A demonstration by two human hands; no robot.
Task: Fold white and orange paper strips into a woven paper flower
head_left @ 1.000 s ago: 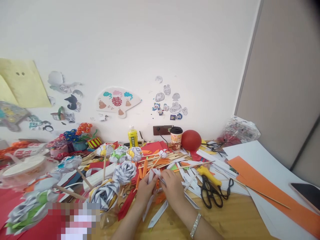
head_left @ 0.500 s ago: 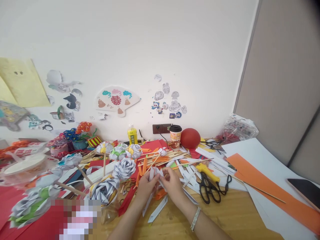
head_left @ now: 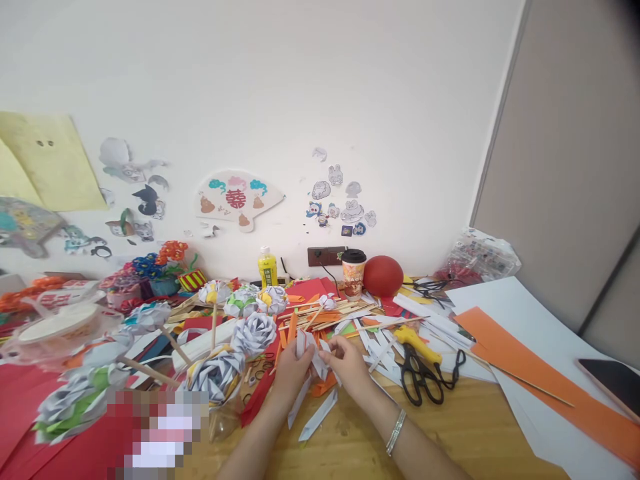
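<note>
Both hands are close together above the middle of the wooden table. My left hand (head_left: 293, 367) is closed on a folded white paper piece (head_left: 306, 343), which stands up past the fingers. My right hand (head_left: 347, 361) pinches the right side of the same white paper, thumb against forefinger. A folded white strip (head_left: 320, 415) lies on the table below the hands, with an orange paper piece (head_left: 325, 385) just behind it. Several white paper flowers on sticks, such as a white and yellow one (head_left: 215, 377), stand to the left.
Black-handled scissors (head_left: 421, 377) and a yellow glue gun (head_left: 419, 345) lie to the right. Wooden sticks (head_left: 325, 313), a lidded cup (head_left: 353, 275), a red balloon (head_left: 383, 275) and a yellow bottle (head_left: 268, 268) are behind. Orange paper (head_left: 550, 393) and a phone (head_left: 610, 383) lie far right.
My right hand has moved slightly away from my left, and more of the white paper shows between them. The whole view has shifted a little.
</note>
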